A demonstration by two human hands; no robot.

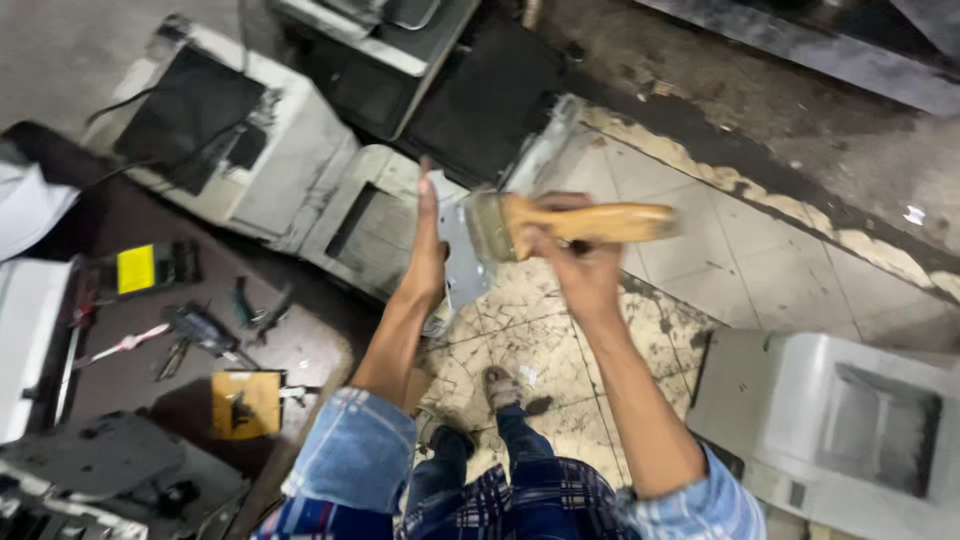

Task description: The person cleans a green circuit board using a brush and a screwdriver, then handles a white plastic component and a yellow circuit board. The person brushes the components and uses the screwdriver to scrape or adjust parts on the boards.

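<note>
My left hand point(428, 250) holds up a flat grey metal plate point(457, 248), fingers stretched along its left edge. My right hand point(580, 262) grips the wooden handle of a brush point(590, 222), whose dusty bristles point(485, 226) press against the plate's right side. Both arms reach forward from rolled blue denim sleeves. Below them I see my legs in dark jeans and a sandalled foot point(499, 387) on the cracked tile floor.
Several grey-white printer housings lie about: one at upper left point(270, 150), one behind the plate point(365, 215), one at lower right point(840, 430). A brown worktable point(300, 350) at left carries pliers, screwdrivers and yellow-marked parts. Dirty floor tiles point(740, 260) spread to the right.
</note>
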